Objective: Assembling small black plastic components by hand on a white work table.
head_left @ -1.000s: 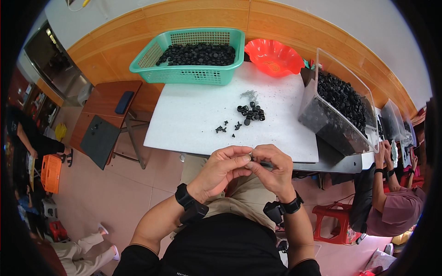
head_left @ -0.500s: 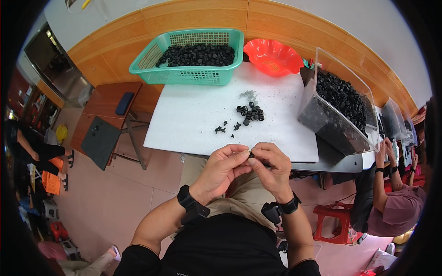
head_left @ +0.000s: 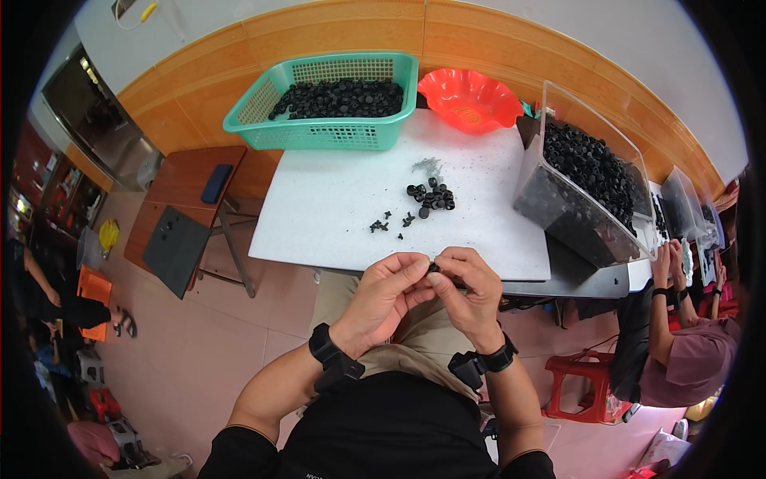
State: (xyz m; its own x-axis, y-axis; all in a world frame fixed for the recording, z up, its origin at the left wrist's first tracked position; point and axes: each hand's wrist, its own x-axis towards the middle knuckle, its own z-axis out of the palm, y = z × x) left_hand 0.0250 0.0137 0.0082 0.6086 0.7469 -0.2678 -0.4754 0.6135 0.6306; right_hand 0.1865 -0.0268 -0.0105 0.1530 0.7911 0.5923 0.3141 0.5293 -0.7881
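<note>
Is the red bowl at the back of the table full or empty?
Empty: the red bowl shows only bare inner surface, while the green basket beside it holds black parts.

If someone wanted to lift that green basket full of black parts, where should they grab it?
Probably by the flared top rim of the green basket, at its two short ends, one hand each, coming in from the sides. The mesh walls slope inward and the load of black parts fills the middle.

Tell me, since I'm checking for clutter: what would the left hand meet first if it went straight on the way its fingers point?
Probably the right hand: the left hand points straight at it, both pinching one small black part.
</note>
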